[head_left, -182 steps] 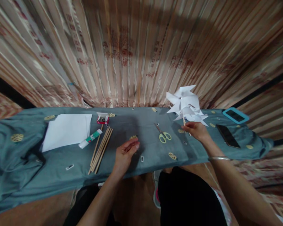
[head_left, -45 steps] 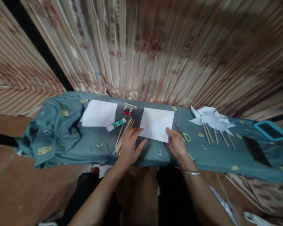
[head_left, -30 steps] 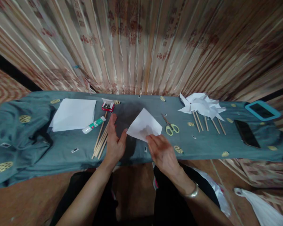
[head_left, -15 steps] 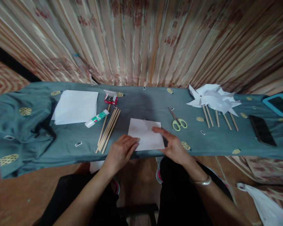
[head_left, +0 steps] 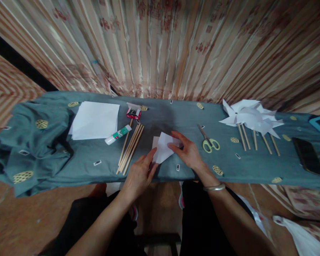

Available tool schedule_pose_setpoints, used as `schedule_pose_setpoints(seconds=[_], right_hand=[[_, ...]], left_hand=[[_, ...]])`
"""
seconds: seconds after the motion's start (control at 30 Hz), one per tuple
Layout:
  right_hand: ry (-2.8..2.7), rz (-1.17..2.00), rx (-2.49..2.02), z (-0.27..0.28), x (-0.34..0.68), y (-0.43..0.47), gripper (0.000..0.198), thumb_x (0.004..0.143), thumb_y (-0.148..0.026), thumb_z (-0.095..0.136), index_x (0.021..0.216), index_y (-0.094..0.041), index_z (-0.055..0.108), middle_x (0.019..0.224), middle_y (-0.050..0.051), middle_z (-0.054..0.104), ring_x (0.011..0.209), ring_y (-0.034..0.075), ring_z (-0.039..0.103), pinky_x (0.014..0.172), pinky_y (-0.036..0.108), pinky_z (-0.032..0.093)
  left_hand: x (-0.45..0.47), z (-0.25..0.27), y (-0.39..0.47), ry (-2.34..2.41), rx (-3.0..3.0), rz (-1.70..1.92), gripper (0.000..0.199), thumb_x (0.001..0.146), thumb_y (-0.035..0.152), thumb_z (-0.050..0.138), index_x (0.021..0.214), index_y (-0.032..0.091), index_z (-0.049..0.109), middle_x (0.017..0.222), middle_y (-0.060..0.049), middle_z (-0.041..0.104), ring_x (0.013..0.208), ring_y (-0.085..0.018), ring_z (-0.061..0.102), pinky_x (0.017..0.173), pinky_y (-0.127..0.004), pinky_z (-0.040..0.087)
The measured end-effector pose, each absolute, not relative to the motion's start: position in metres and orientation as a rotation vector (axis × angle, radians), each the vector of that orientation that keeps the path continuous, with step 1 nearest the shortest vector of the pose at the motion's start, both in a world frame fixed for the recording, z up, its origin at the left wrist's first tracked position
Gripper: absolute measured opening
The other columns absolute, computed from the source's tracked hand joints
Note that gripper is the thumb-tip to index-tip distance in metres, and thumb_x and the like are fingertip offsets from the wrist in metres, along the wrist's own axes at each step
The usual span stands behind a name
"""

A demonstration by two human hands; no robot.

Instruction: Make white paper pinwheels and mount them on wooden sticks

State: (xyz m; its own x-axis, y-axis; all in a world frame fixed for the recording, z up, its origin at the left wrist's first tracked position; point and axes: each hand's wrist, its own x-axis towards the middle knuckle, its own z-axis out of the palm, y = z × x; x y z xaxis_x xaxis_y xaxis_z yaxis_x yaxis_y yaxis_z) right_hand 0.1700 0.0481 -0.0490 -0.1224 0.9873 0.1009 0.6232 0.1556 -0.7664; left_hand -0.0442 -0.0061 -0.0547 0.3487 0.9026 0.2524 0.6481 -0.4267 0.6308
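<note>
In front of me a white sheet of paper (head_left: 163, 147) is bent over on itself, with one part lying diagonally across the other. My left hand (head_left: 141, 170) pinches its lower left edge between thumb and fingers. On the right side my right hand (head_left: 186, 150) grips the paper, thumb on the near face and fingers at the far edge. Left of my left hand lie several thin wooden sticks (head_left: 131, 149). Green-handled scissors (head_left: 207, 139) rest to the right of my right hand, blades pointing away from me.
A stack of white paper (head_left: 96, 121), a glue tube (head_left: 118, 134) and an open red box (head_left: 133, 112) with small dark contents are on the left. White paper pinwheels (head_left: 251, 115) on sticks lie at the right, near a black phone (head_left: 309, 156). Bunched cloth (head_left: 37, 142) covers the left end.
The paper has gone from lying flat to being folded over diagonally. My right hand has moved up and left with its edge. The whole view has shifted slightly.
</note>
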Motion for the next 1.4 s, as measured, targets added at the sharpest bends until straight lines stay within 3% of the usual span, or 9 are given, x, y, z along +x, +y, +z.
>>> schedule_pose_setpoints(seconds=[0.27,0.67,0.93,1.07,1.17,1.4], right_hand=[[-2.145,0.479,-1.416,-0.057,0.162,0.05,0.039,0.092,-0.034,0.055,0.126,-0.016,0.059,0.13,0.013,0.061,0.12,0.026,0.054,0.103,0.045,0.042],[-2.283,0.3,-1.376,-0.063,0.157,0.043,0.036,0.093,-0.035,0.051,0.123,-0.017,0.061,0.135,0.013,0.057,0.124,0.028,0.05,0.104,0.05,0.039],[-1.912,0.58,-1.506,-0.047,0.176,0.039,0.041,0.087,-0.04,0.06,0.125,-0.023,0.061,0.124,0.009,0.066,0.115,0.025,0.061,0.1,0.045,0.046],[-1.776,0.779,-1.549,-0.045,0.193,0.023,0.033,0.084,-0.038,0.064,0.113,-0.024,0.068,0.112,0.005,0.073,0.101,0.023,0.068,0.092,0.039,0.053],[-1.81,0.83,-1.53,-0.045,0.198,0.01,0.029,0.086,-0.038,0.062,0.111,-0.025,0.069,0.105,0.003,0.075,0.092,0.021,0.07,0.086,0.037,0.055],[-2.067,0.518,-1.495,-0.048,0.187,0.012,0.033,0.095,-0.031,0.046,0.121,-0.021,0.063,0.109,0.009,0.073,0.099,0.024,0.068,0.091,0.041,0.052]], left_hand=[[-0.048,-0.048,-0.013,1.244,2.337,0.767,0.023,0.093,0.02,0.049,0.111,0.015,0.063,0.086,-0.007,0.064,0.084,-0.02,0.06,0.073,-0.031,0.053],[-0.048,-0.051,-0.02,1.243,2.33,0.719,0.023,0.09,0.017,0.052,0.109,0.017,0.064,0.09,-0.008,0.06,0.086,-0.022,0.056,0.074,-0.035,0.053],[-0.058,-0.054,-0.012,1.246,2.359,0.798,0.035,0.093,0.011,0.041,0.122,0.019,0.059,0.096,-0.008,0.063,0.088,-0.02,0.06,0.077,-0.033,0.054],[-0.058,-0.053,-0.008,1.354,2.324,0.874,0.053,0.093,0.014,0.043,0.145,0.021,0.033,0.097,-0.008,0.066,0.087,-0.021,0.063,0.079,-0.036,0.055],[-0.053,-0.056,-0.008,1.362,2.252,0.902,0.066,0.094,0.024,0.048,0.151,0.019,0.016,0.103,-0.01,0.067,0.09,-0.022,0.066,0.081,-0.036,0.056],[-0.047,-0.066,-0.005,1.424,2.231,0.787,0.049,0.096,0.026,0.04,0.144,0.018,0.034,0.104,-0.011,0.069,0.091,-0.023,0.069,0.08,-0.037,0.056]])
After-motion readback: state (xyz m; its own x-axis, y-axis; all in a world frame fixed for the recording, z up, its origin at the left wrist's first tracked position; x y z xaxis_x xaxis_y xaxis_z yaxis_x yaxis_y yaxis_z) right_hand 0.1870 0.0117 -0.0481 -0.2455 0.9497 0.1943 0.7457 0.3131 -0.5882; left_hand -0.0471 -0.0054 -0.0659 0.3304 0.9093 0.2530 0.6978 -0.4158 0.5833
